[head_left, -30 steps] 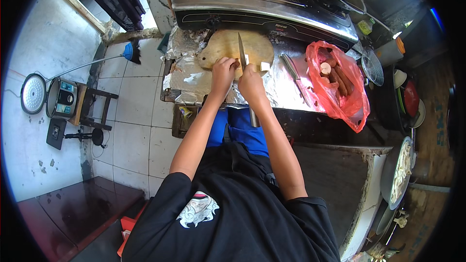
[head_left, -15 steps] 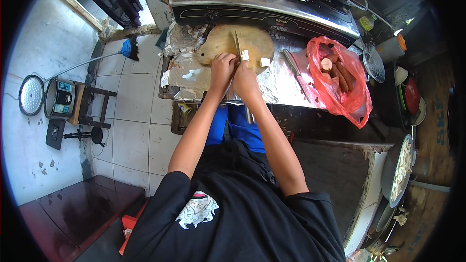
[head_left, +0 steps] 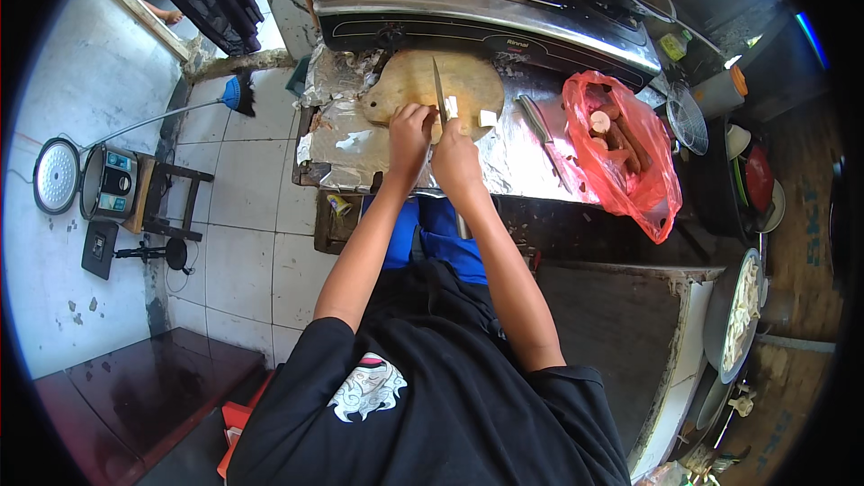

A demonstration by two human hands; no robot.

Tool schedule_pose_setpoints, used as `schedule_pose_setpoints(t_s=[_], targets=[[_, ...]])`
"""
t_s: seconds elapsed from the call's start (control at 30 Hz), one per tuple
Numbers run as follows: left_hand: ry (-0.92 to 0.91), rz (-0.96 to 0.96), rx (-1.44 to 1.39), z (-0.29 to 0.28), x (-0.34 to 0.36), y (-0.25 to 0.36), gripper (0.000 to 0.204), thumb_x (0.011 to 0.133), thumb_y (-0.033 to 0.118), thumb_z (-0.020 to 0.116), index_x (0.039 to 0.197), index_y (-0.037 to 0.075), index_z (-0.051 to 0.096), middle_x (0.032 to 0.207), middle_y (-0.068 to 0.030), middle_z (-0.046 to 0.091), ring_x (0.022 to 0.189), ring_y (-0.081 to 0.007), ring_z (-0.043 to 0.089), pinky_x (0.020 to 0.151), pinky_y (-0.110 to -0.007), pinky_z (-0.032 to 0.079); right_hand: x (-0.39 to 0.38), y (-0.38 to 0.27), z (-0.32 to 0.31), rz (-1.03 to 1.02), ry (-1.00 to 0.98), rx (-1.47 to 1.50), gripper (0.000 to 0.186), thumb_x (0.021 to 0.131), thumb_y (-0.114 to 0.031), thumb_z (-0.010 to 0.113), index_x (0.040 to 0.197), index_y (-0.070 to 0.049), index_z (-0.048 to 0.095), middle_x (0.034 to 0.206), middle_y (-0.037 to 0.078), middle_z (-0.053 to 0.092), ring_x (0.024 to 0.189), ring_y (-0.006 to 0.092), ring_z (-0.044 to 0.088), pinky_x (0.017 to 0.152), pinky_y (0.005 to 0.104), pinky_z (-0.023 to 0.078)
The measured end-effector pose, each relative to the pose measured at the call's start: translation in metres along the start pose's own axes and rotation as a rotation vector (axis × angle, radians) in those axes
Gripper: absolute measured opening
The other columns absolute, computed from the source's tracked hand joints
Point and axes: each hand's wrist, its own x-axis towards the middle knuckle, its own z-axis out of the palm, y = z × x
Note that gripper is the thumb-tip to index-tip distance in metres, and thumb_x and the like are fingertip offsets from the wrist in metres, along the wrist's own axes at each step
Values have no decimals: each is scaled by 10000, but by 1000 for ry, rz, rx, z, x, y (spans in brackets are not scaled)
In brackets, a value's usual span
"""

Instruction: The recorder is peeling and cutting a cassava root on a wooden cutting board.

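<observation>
A rounded wooden cutting board [head_left: 391, 81] lies on the foil-covered counter before me. My right hand [head_left: 456, 162] is closed round a knife [head_left: 439, 90], its blade pointing away from me over the board. Close on the left, my left hand [head_left: 410, 142] has its fingers curled at the board's near edge, by the blade; whatever they pinch is hidden. One white piece [head_left: 451, 106] stands against the blade's right side. Farther right on the board sits a white block [head_left: 487, 118].
Right of the board lies a second knife [head_left: 536, 121], then a red plastic bag [head_left: 661, 184] with sausages [head_left: 621, 139]. A gas stove [head_left: 486, 22] stands behind. A bowl of pale strips [head_left: 742, 315] is at far right. Someone's foot [head_left: 171, 16] shows in the doorway.
My right hand has drawn slightly back toward me with the knife, and more of the blade shows. My left hand's fingers have shifted a little. A foot has appeared in the doorway.
</observation>
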Motion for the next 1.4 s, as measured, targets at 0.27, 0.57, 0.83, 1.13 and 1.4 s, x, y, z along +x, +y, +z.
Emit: schedule_pose_setpoints(t_s=[0.27,0.57,0.83,1.13,1.4], targets=[[34,51,67,0,0,-5,100,832,81,602,884,18,660,833,-134,610,815,-342,567,737,-425,437,6,-7,2,34,-53,20,285,809,-8,482,1047,124,397,768,361,608,750,519,614,704,551,500],[20,56,107,4,-1,7,97,846,94,576,903,36,630,892,-126,603,873,-332,555,773,-431,432,16,-2,-12,104,-208,49,336,840,-34,463,1095,163,366,836,372,617,835,513,621,738,541,507],[65,65,123,6,-10,-10,87,821,95,617,864,21,628,851,-134,601,817,-334,552,739,-440,440,-1,-18,-4,91,-168,88,313,838,-30,462,1068,150,350,827,396,597,826,531,611,735,549,504],[24,3,106,2,-7,2,109,834,107,616,901,27,647,873,-130,608,835,-333,561,745,-433,440,-8,-24,-14,137,-173,91,246,848,-13,438,1034,131,367,828,384,602,832,530,611,746,550,499],[0,8,78,8,-5,-13,122,858,109,585,932,28,637,917,-146,620,885,-343,564,790,-434,434,21,-3,5,119,-328,215,294,851,-27,459,1045,174,369,886,390,602,888,509,612,784,525,502]])
